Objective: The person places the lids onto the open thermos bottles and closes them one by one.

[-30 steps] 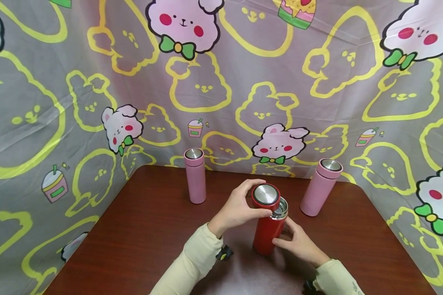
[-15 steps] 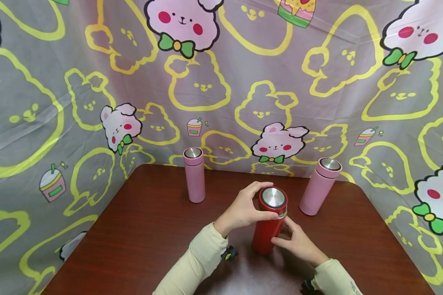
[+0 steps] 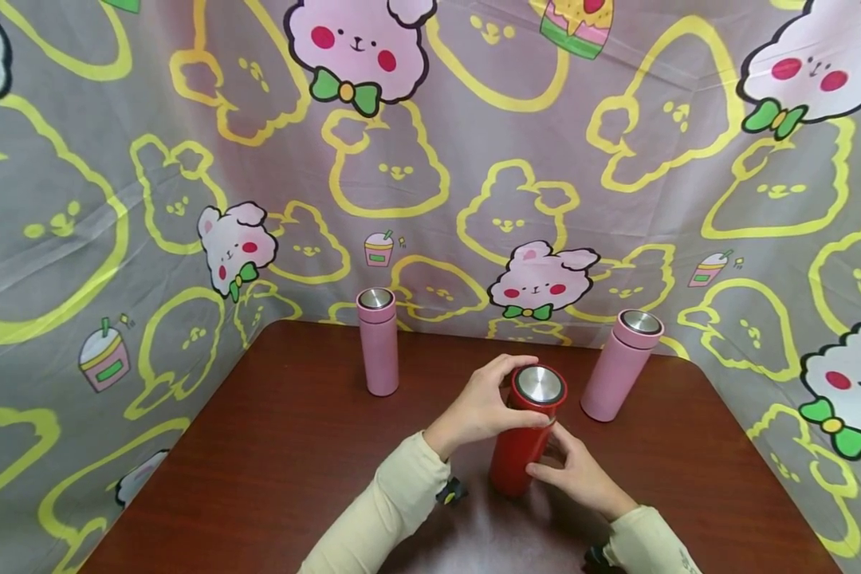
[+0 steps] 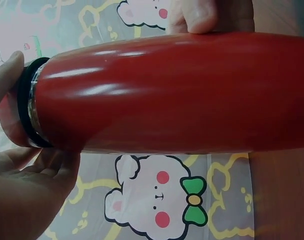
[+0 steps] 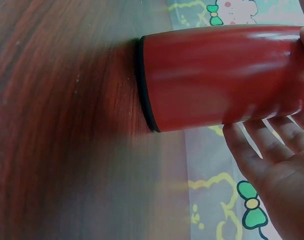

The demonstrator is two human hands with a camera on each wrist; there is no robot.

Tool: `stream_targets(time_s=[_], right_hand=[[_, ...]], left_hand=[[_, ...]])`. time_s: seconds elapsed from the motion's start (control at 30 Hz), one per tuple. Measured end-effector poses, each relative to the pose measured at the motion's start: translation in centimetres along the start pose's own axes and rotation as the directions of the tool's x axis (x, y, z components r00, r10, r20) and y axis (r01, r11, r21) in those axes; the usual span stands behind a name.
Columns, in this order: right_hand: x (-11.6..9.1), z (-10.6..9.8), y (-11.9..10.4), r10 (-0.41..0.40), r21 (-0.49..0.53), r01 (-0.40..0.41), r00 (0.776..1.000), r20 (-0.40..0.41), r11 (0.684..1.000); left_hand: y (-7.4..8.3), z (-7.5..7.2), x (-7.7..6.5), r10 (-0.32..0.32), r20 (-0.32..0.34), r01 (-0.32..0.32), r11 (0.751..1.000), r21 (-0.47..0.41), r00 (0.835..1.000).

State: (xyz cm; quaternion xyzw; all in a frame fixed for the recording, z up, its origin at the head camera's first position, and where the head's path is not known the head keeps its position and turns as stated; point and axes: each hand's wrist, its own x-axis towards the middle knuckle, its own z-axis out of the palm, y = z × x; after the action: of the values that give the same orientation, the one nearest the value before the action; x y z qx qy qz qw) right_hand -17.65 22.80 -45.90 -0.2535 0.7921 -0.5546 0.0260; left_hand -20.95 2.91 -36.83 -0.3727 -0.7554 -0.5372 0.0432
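A red thermos bottle [image 3: 514, 462] stands on the table in the head view, slightly tilted in that picture. Its red lid [image 3: 540, 386], with a brushed-silver top, sits over the mouth. My left hand [image 3: 479, 406] holds the lid between the thumb and the fingers. In the left wrist view a black ring [image 4: 31, 102] and a thin silver band show between lid and body [image 4: 172, 95]. My right hand [image 3: 581, 476] grips the bottle's body from the right. The right wrist view shows the black-edged base [image 5: 146, 85] at the table and several fingers along the side.
Two pink thermos bottles with silver-topped lids stand toward the back, one on the left [image 3: 379, 351] and one on the right [image 3: 617, 375]. The brown wooden table [image 3: 287, 454] ends at a hanging cloth [image 3: 430, 239] printed with cartoon rabbits.
My left hand has brought the lid rightward from beside the open mouth onto the top of the red thermos bottle. The right hand has stayed on the body.
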Motion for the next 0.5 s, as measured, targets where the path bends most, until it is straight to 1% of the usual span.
stream_targets(time_s=[0.07, 0.13, 0.3, 0.37, 0.5], right_hand=[[-0.1, 0.0, -0.4, -0.016, -0.001, 0.016, 1.0, 0.005, 1.0], [-0.1, 0.1, -0.2, -0.032, -0.007, 0.032, 0.999, 0.0, 0.999], [0.0, 0.2, -0.5, -0.014, 0.0, 0.014, 1.0, -0.02, 1.0], [0.0, 0.3, -1.1, 0.004, 0.0, -0.004, 1.0, -0.023, 1.0], [0.0, 0.4, -1.6, 0.016, 0.007, -0.015, 1.0, -0.019, 1.0]], left_hand=[[-0.1, 0.1, -0.1, 0.0, -0.004, 0.0, 1.0, -0.002, 1.0], [-0.3, 0.2, -0.2, 0.01, -0.014, -0.01, 1.0, -0.003, 1.0], [-0.5, 0.4, -0.4, 0.052, -0.037, -0.053, 0.999, -0.003, 0.998], [-0.7, 0.4, -0.6, 0.042, -0.041, -0.043, 0.999, -0.031, 0.998], [-1.0, 0.6, -0.8, -0.006, -0.038, 0.003, 0.996, -0.089, 0.999]])
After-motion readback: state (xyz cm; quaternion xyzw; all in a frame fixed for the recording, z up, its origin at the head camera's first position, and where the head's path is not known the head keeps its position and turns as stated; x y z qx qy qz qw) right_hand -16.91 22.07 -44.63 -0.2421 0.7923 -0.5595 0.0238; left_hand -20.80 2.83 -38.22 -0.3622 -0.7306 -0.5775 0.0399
